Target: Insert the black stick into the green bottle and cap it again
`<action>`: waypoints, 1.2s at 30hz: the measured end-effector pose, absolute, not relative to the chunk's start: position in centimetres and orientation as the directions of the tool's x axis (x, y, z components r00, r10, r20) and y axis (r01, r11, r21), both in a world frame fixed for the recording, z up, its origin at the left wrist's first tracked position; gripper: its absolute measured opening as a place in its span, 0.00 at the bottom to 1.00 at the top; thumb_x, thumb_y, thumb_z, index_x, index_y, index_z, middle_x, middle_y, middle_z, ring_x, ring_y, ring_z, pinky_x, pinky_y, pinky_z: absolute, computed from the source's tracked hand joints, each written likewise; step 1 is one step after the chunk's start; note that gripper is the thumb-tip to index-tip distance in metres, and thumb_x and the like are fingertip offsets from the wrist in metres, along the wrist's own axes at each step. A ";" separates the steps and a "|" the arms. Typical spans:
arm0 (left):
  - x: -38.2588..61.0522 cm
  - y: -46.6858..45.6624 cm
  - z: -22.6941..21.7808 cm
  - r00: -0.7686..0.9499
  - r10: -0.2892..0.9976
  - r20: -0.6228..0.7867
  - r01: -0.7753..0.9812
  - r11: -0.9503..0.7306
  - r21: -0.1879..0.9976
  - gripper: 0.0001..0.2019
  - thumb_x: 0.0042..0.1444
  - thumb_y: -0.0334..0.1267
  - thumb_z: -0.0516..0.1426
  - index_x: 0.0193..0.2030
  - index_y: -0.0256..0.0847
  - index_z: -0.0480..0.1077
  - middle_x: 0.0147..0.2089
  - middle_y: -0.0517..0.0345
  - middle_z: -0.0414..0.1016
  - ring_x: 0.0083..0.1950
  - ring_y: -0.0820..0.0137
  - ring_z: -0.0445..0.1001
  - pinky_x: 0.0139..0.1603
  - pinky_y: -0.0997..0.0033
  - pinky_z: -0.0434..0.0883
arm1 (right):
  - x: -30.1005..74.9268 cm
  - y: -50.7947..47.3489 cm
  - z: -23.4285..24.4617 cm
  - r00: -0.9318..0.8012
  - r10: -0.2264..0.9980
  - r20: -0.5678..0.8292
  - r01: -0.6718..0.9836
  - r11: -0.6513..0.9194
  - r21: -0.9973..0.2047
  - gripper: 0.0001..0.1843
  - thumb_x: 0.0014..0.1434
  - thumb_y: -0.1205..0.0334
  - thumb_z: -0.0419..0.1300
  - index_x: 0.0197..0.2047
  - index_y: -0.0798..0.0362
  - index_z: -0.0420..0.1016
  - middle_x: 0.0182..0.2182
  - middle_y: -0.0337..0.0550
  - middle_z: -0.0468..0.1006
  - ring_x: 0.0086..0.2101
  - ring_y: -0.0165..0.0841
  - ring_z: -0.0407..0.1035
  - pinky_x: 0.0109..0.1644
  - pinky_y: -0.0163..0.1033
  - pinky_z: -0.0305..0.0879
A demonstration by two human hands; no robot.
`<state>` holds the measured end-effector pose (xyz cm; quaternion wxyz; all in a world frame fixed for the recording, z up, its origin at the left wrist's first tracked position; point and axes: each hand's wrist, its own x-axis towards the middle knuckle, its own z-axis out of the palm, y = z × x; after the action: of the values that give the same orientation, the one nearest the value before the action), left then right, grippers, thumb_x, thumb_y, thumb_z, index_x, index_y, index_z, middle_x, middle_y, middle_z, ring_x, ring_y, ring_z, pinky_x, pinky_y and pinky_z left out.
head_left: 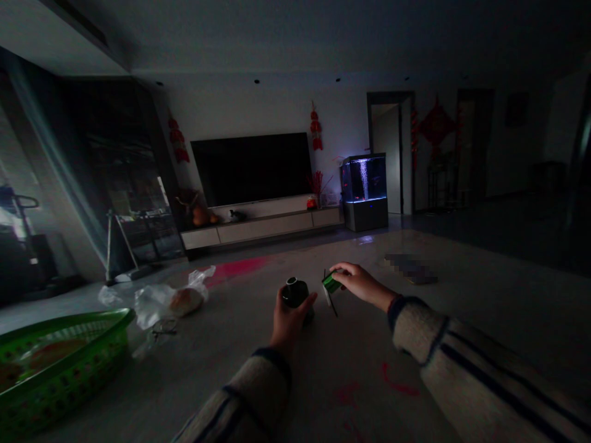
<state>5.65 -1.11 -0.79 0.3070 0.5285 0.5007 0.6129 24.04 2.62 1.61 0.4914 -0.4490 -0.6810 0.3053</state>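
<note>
Centre of the frame, the left hand has its fingers wrapped round a dark bottle, likely stiff, smooth and a bit slippery, so the body is the place to grip! Just right, the right hand pinches a small green object, probably light, too dim to identify. Pale counter below, green basket lower left, gloomy room, fish tank glowing right of centre.
</note>
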 end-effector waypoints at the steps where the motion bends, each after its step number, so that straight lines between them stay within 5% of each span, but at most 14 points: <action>1: 5.5 -1.0 -0.8 -0.281 0.897 0.342 0.171 -0.304 0.937 0.32 0.34 0.47 0.65 0.46 0.39 0.62 0.41 0.52 0.72 0.42 0.66 0.72 0.41 0.69 0.68 | 24.0 2.6 1.6 -0.114 0.911 0.396 0.311 0.411 -0.857 0.12 0.50 0.61 0.56 0.38 0.56 0.72 0.26 0.41 0.74 0.26 0.28 0.67 0.30 0.33 0.63; 6: 5.0 -0.6 -0.8 -0.352 0.870 0.344 0.183 -0.297 0.937 0.31 0.36 0.47 0.64 0.47 0.40 0.60 0.43 0.52 0.71 0.44 0.67 0.72 0.42 0.69 0.68 | 24.0 2.5 1.6 -0.118 0.910 0.398 0.307 0.414 -0.857 0.13 0.50 0.61 0.56 0.39 0.56 0.72 0.26 0.41 0.74 0.25 0.28 0.66 0.30 0.33 0.63; 29: 5.1 -0.3 -1.4 -0.151 0.938 0.313 0.268 -0.266 0.926 0.33 0.36 0.44 0.64 0.49 0.39 0.58 0.43 0.52 0.71 0.44 0.65 0.72 0.45 0.65 0.68 | 24.1 2.3 1.8 -0.103 0.907 0.407 0.348 0.417 -0.840 0.12 0.49 0.63 0.56 0.38 0.55 0.73 0.26 0.40 0.73 0.26 0.28 0.66 0.30 0.32 0.62; 36: 4.3 -0.4 -0.6 -0.101 0.868 0.485 0.431 -0.401 0.808 0.44 0.35 0.46 0.63 0.58 0.39 0.47 0.53 0.43 0.63 0.52 0.59 0.67 0.50 0.58 0.65 | 23.7 1.7 2.6 -0.097 0.947 0.305 0.201 0.319 -0.926 0.11 0.48 0.64 0.57 0.38 0.55 0.72 0.30 0.41 0.75 0.24 0.26 0.66 0.26 0.30 0.61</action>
<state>4.34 -0.39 -0.58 0.2023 0.6392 0.5083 0.5405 23.74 1.74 2.58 0.5003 -0.4488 -0.6396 0.3731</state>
